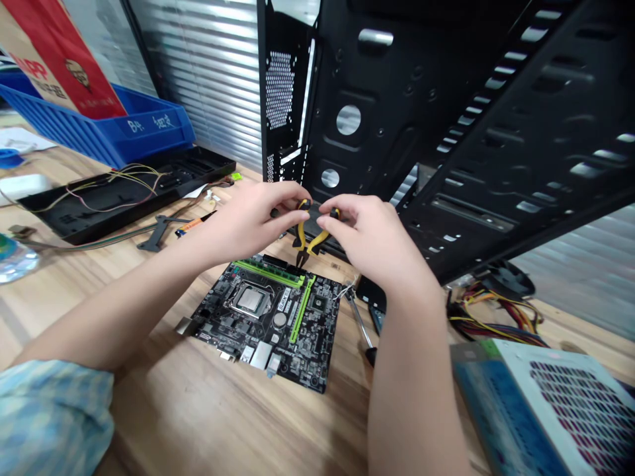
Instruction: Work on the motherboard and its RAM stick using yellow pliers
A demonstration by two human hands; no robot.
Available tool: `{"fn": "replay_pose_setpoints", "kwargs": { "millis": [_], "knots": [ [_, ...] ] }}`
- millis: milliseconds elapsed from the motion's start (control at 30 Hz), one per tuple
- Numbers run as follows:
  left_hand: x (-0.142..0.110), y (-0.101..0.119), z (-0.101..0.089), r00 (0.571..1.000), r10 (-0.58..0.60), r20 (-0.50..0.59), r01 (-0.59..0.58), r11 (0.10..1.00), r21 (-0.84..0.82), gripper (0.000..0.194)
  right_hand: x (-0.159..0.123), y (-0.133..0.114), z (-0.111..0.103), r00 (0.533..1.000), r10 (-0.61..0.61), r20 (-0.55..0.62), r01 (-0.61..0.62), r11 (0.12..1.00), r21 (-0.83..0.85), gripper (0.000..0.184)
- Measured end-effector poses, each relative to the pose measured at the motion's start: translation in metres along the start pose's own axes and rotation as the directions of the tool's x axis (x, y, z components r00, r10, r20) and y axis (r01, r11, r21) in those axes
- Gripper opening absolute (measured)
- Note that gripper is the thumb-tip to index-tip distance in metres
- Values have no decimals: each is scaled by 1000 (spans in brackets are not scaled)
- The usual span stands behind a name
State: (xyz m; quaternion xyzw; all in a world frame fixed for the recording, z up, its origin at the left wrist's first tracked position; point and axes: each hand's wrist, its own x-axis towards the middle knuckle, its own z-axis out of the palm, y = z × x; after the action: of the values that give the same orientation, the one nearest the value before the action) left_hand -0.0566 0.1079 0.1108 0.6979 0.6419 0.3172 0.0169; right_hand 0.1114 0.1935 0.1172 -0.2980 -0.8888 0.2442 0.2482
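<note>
Both my hands grip a pair of yellow-and-black pliers (301, 237), one handle each, with the handles spread apart. My left hand (265, 215) pinches the end of the left handle. Between the thumb and fingers of my right hand (358, 228) is the end of the right handle. The pliers' dark jaws point down at the far edge of a black motherboard (307, 357); whether they touch it I cannot tell. On the board are a silver processor (249, 301) in its socket, a green memory slot (301, 311) and a round coin battery (280, 320).
A black computer case (367, 86) stands open behind my hands. At left are a blue bin (143, 135) and a black tray-like panel (114, 198) with thin wires. A screwdriver (361, 320) lies right of the board. A power supply (555, 396) sits at the front right.
</note>
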Motion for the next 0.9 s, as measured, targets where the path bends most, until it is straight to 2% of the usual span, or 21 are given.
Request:
{"fn": "replay_pose_setpoints", "kwargs": {
  "millis": [433, 533, 600, 667, 767, 833, 900],
  "knots": [
    [0, -3, -1, 1000, 8, 7, -8, 1000, 0, 29, 3, -2, 2, 1000, 10, 9, -10, 1000, 6, 23],
    [-1, -1, -3, 997, 20, -69, -23, 999, -46, 44, 4, -2, 4, 1000, 21, 2, -21, 1000, 20, 25],
    [-2, 2, -5, 985, 42, -165, -59, 993, -100, 59, 5, -2, 5, 1000, 23, -6, -23, 999, 27, 26],
    [-4, 5, -8, 964, 61, -257, -97, 987, -131, 65, 5, -2, 6, 1000, 16, -13, -15, 999, 31, 26],
    [-4, 8, -11, 953, 74, -292, -109, 989, -104, 49, 5, -2, 6, 1000, 17, -16, -17, 999, 29, 26],
    [-4, 7, -12, 963, 86, -255, -101, 994, -50, 31, 5, -3, 6, 1000, 24, -14, -23, 999, 23, 25],
    [-3, 5, -12, 976, 88, -199, -89, 996, 4, 22, 5, -3, 7, 1000, 26, -14, -25, 1000, 15, 25]
  ]
}}
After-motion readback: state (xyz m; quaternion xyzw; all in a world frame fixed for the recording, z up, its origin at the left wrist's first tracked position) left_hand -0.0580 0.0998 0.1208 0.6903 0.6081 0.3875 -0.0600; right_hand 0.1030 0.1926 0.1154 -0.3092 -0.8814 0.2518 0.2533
